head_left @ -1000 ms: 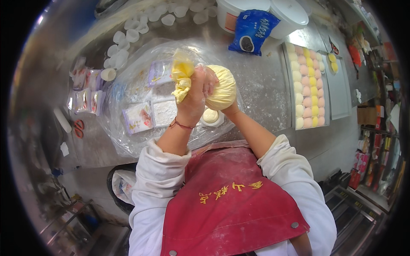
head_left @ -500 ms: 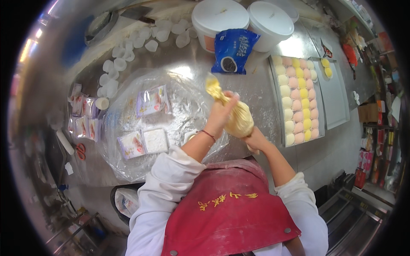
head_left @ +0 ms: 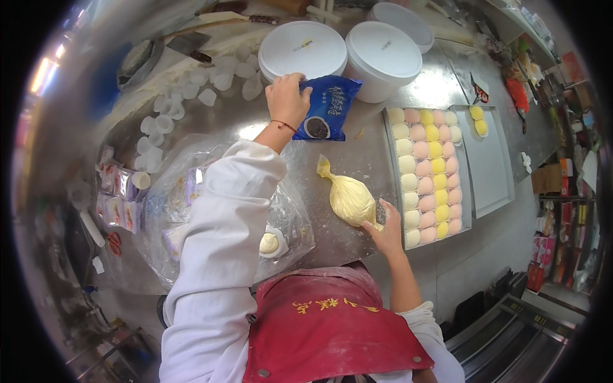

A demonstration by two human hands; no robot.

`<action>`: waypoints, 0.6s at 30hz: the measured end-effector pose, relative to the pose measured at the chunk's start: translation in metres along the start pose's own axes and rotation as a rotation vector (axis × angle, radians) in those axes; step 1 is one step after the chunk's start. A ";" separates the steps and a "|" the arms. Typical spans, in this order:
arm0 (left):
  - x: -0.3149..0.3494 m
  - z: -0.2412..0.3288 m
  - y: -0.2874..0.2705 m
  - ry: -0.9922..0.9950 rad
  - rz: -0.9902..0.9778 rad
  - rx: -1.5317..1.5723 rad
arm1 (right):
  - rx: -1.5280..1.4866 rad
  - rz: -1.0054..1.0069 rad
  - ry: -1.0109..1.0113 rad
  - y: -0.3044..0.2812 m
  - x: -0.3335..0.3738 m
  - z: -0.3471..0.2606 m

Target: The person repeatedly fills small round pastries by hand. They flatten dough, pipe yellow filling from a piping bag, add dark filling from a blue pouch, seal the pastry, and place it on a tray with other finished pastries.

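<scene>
My left hand (head_left: 287, 102) reaches to the back of the steel table, its fingers closed on the upper left edge of a blue printed pouch (head_left: 331, 105). A full piping bag (head_left: 351, 199) of pale yellow cream lies on the table, its twisted end pointing away from me. My right hand (head_left: 387, 231) pinches the near tip of that bag. Left of it, on a floury clear plastic sheet (head_left: 297, 220), a white dough wrapper (head_left: 276, 247) holds a dollop of cream. My left sleeve partly hides purple-and-white packets (head_left: 193, 185) on the sheet.
On the right stands a tray (head_left: 469, 223) with rows of white, pink and yellow round cakes; a second tray (head_left: 499, 191) beside it holds two yellow ones. White lidded buckets (head_left: 383, 54) stand behind the pouch. Plastic cups (head_left: 165, 123), wrapped packets (head_left: 121, 214) and red scissors (head_left: 114, 243) lie left.
My left hand has let go of the piping bag's twisted end and moved up to the blue pouch. The piping bag now rests on the table, with my right hand still at its tip.
</scene>
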State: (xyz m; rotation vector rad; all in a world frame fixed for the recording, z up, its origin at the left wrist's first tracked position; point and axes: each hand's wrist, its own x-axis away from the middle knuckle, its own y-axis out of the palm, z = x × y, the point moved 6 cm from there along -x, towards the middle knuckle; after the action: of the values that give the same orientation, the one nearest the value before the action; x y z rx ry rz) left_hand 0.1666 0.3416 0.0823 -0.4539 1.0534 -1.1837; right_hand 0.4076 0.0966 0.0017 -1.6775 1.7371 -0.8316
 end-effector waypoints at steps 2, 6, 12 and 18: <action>-0.003 0.008 -0.006 0.086 0.085 0.057 | -0.014 0.058 -0.007 -0.002 0.003 -0.009; 0.006 0.029 -0.025 0.233 0.104 0.172 | -0.091 0.088 -0.060 0.001 0.000 -0.032; 0.029 0.094 -0.106 0.390 0.148 0.312 | -0.327 0.017 -0.064 0.024 -0.026 -0.066; 0.067 0.116 -0.200 0.263 0.146 0.542 | -1.702 -0.377 0.167 0.093 -0.053 -0.099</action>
State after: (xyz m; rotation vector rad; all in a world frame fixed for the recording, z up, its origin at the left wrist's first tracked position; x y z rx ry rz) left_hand 0.1609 0.1830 0.2631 0.2032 0.9182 -1.3574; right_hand 0.2750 0.1555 -0.0075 -2.9909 2.4102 0.8180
